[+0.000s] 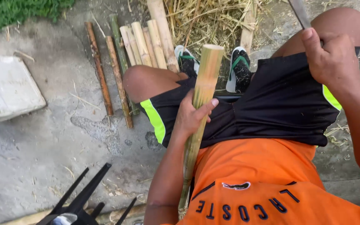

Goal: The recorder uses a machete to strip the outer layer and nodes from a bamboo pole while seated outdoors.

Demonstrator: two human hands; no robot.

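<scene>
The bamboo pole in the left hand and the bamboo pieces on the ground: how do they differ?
The bamboo pole is held tilted upright by the left hand; the bamboo pieces lie flat, side by side. The pole looks greenish-yellow; several pieces look paler tan. Both show cut ends.

The thick cut bamboo pole (203, 89) is pale yellow-green with green streaks — the loose fabric shorts (271, 104) are black with neon-yellow stripes, the short-sleeved shirt (263, 183) orange with black lettering — the sandals (239, 68) black, white-edged, green-strapped.

I see the cut poles (142, 46) lying left of the bamboo pole (203, 89), the sandals (239, 68) just behind it.
</scene>
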